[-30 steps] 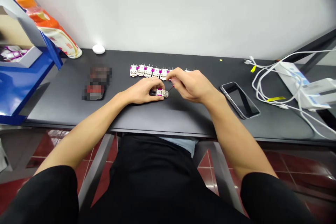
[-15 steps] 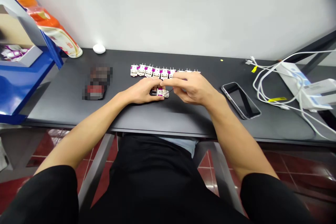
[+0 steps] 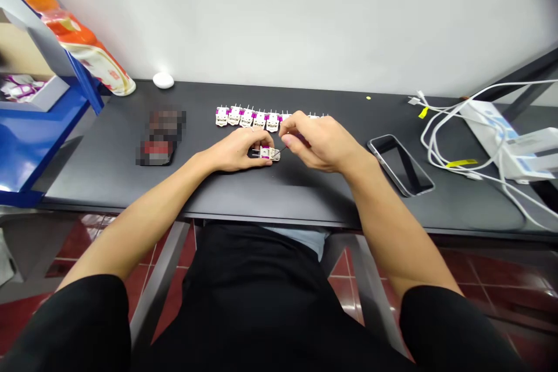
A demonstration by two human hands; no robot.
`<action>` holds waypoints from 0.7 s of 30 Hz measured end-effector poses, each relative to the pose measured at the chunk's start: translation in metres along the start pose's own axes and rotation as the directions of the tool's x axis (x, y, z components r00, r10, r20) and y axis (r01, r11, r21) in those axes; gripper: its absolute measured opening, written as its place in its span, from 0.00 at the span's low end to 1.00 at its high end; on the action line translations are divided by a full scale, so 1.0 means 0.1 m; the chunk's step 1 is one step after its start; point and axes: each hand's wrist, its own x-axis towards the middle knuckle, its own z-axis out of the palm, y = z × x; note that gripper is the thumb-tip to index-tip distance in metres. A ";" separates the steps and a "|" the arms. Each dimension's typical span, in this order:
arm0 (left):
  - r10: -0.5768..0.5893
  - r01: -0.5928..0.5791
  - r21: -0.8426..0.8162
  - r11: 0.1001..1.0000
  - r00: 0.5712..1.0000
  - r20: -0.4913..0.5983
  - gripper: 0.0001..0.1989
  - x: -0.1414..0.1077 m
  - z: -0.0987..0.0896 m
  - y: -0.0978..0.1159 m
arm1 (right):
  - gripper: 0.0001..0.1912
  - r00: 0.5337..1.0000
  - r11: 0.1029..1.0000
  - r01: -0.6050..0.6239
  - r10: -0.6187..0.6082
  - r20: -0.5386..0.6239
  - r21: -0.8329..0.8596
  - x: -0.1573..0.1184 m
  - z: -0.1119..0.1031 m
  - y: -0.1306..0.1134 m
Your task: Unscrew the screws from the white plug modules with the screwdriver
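My left hand (image 3: 239, 150) lies on the black tabletop, thumb and fingers closed round a small white and purple part with metal pins (image 3: 265, 153). The pins point left, toward my palm. From the right, my right hand (image 3: 316, 140) pinches a thin dark tool (image 3: 282, 149). Its tip meets the right end of the part; its handle is hidden in my fingers. Just behind my hands runs a row of similar white and purple parts (image 3: 247, 118), pins upward. My right hand covers some of that row.
On the black table (image 3: 261, 197), a phone (image 3: 401, 164) and coiled white cables (image 3: 431, 133) lie to the right. A blurred dark object (image 3: 159, 139) and a white oval item (image 3: 163, 80) are at left. An orange bottle (image 3: 82, 46) leans near a box of parts (image 3: 32, 93).
My right hand's fingers have curled in closer, and the index finger no longer stretches over the part. My left hand and the part stay almost where they were.
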 end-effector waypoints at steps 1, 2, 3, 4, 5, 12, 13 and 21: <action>0.002 -0.002 0.000 1.000 1.000 -0.002 0.15 0.00 0.00 0.00 | 0.06 1.000 1.000 -0.003 0.003 -0.004 -0.008 0.00 0.00 0.00; 0.002 -0.002 0.000 1.000 1.000 -0.003 0.15 0.00 0.00 0.00 | 0.06 1.000 1.000 -0.001 0.001 -0.008 -0.008 0.01 0.00 0.00; 0.002 -0.002 0.000 1.000 1.000 -0.003 0.16 0.00 0.00 0.00 | 0.07 1.000 1.000 0.007 -0.007 -0.013 -0.004 0.01 -0.01 0.00; 0.000 0.000 0.002 1.000 1.000 -0.003 0.16 0.00 0.00 0.00 | 0.08 1.000 1.000 0.021 -0.021 -0.018 0.006 0.01 -0.01 0.01; -0.002 0.002 0.001 1.000 1.000 -0.001 0.16 0.00 0.00 0.01 | 0.09 0.999 0.999 0.041 -0.040 -0.021 0.019 0.01 -0.02 0.01; 0.006 -0.006 -0.002 1.000 1.000 -0.006 0.16 0.00 0.00 0.01 | 0.07 1.000 1.000 0.013 -0.013 -0.014 -0.018 0.01 -0.02 0.01; 0.004 -0.004 0.003 1.000 1.000 -0.008 0.16 0.00 0.00 0.00 | 0.08 1.000 1.000 -0.008 0.008 -0.016 -0.023 0.00 -0.01 0.01; -0.001 0.001 0.008 1.000 1.000 -0.010 0.15 0.00 0.00 0.00 | 0.13 1.000 0.999 0.001 -0.001 0.005 0.051 -0.01 -0.02 0.03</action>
